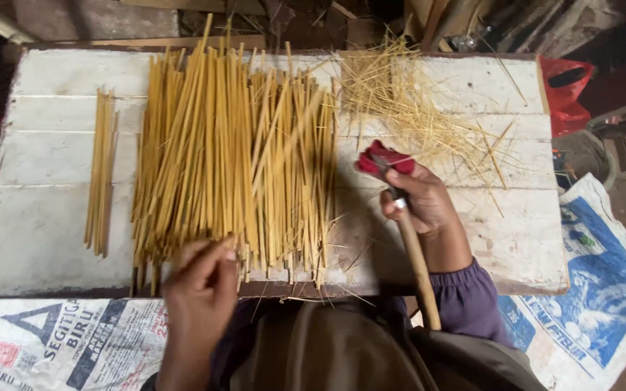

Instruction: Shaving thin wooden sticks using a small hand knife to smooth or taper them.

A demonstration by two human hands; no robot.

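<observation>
Bamboo sticks [233, 159] under pinching left hand [201, 286]

White-painted plank board [52, 239], worn and scuffed, serves as the work surface. Big heap of yellow bamboo splints [233, 159] lies across its middle, running front to back. Left of the heap, well apart, a small bundle of same splints [101, 170]. Right of the heap, toward the far edge, a loose tangle of thin pale shavings [414, 108]. Stray slivers just beside the heap's near right end.
</observation>
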